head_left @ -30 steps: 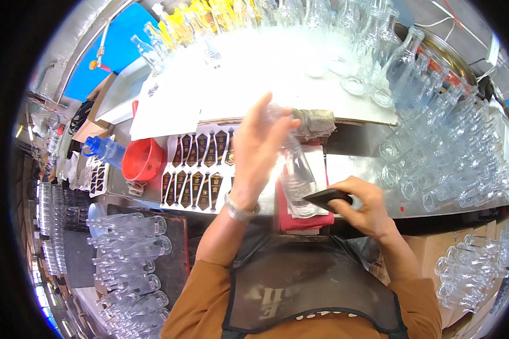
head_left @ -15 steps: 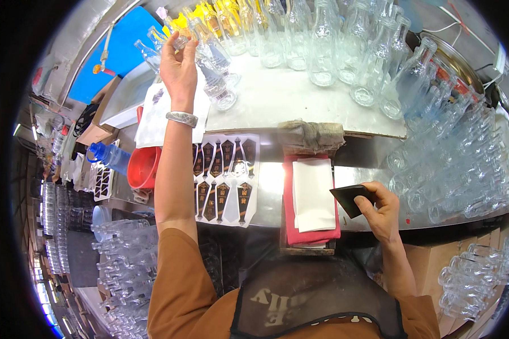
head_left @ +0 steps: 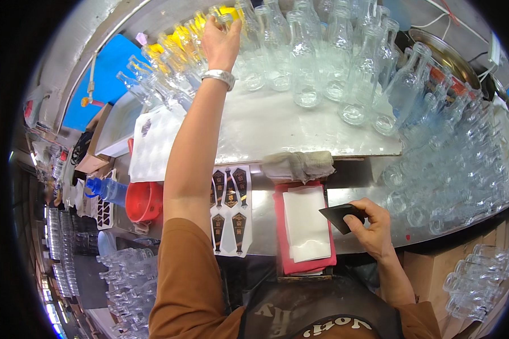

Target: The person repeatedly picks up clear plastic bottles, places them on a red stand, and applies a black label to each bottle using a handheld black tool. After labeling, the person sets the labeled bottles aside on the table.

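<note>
My left hand (head_left: 220, 45) is stretched out to the far row of clear glass bottles. Its fingers and thumb are closed round the neck of one glass bottle (head_left: 225, 20), whose body is mostly hidden behind the hand. Low on the right, my right hand (head_left: 373, 226) pinches a thin, flat black scraper (head_left: 341, 216) beside a stack of white paper (head_left: 308, 231) on a folded red cloth (head_left: 281, 248). Next to my left forearm lies a sheet of dark, pointed labels (head_left: 232, 223), with bare gaps among them.
A rolled grey towel (head_left: 300, 165) lies along the white board's (head_left: 277, 133) front edge. Many more bottles (head_left: 435, 175) crowd the right side. To the left are a red plastic container (head_left: 144, 202), a blue-capped bottle (head_left: 110, 189) and a white sheet (head_left: 155, 141).
My left hand has moved right along the far bottle row. The view has shifted, so the paper and label sheet appear lower. My right hand still holds the scraper.
</note>
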Tool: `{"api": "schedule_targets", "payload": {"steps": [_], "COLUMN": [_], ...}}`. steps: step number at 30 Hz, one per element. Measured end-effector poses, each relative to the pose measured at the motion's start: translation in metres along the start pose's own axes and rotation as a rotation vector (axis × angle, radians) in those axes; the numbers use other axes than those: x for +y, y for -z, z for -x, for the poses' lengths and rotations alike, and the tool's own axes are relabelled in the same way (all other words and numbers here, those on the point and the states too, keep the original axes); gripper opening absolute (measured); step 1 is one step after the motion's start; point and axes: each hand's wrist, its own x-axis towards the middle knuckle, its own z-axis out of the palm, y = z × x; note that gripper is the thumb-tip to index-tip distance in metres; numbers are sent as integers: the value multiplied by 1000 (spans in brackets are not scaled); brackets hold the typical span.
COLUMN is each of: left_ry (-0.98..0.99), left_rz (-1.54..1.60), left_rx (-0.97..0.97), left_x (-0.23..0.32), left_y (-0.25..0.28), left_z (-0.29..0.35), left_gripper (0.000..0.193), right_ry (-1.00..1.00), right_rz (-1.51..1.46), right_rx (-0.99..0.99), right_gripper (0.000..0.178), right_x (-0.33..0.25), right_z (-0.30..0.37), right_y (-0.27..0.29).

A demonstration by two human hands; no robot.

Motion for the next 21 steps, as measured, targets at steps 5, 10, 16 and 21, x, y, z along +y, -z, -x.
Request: {"api": "schedule_targets", "payload": {"steps": [5, 10, 16, 21], "left_ry": [-70, -309, 19, 222], "left_rz": [172, 534, 654, 331], "left_rx": [92, 137, -346, -623], "left_x": [-23, 28, 98, 53], "left_y": [2, 84, 161, 117], "left_z": [9, 63, 160, 239], "left_gripper": [32, 29, 26, 55], "right_ry": [-84, -125, -127, -54], "right_rz": [-43, -303, -251, 133], "right_rx": [30, 75, -62, -233], "right_gripper": [26, 28, 26, 58], "right_x": [8, -4, -29, -40], "right_z": [13, 14, -5, 11], "right_y": [2, 5, -11, -51]}}
